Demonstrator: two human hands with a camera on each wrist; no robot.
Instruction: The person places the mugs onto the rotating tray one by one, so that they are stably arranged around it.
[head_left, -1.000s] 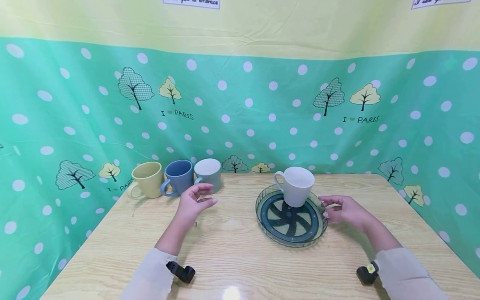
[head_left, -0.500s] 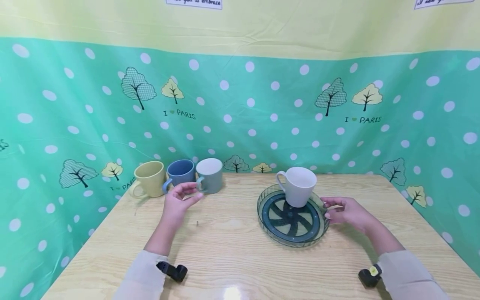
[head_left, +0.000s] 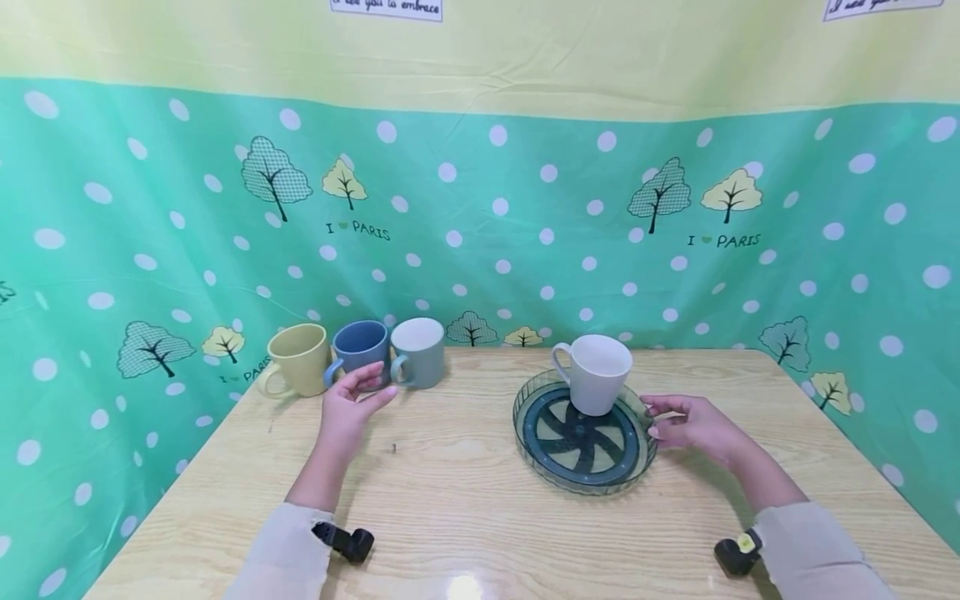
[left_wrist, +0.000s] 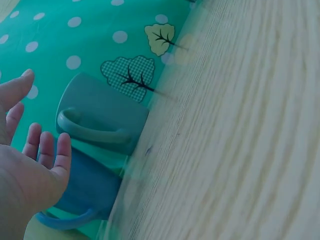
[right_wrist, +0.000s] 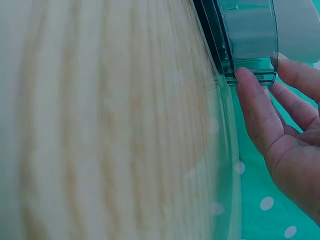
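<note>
My left hand (head_left: 351, 414) is held with relaxed fingers and nothing in them, in front of a blue mug (head_left: 361, 340). Just to its right stands a grey-green mug (head_left: 417, 353), whose handle (left_wrist: 90, 129) faces the hand in the left wrist view. My right hand (head_left: 693, 427) rests its fingertips against the right side of a round clear dark-green tray (head_left: 551, 477); in the right wrist view the fingers (right_wrist: 257, 102) meet its outer wall and rim. A white mug (head_left: 597, 371) stands upright inside the tray, toward its back, handle to the left.
A yellow mug (head_left: 298, 360) stands at the left end of the mug row, near the back edge of the wooden table (head_left: 465, 517). A green dotted cloth (head_left: 480, 225) hangs behind. Black wrist cameras are strapped at both sleeves.
My left hand has drawn back to the left, away from the grey-green mug and in front of the blue one. The right hand, tray and mugs stay in place.
</note>
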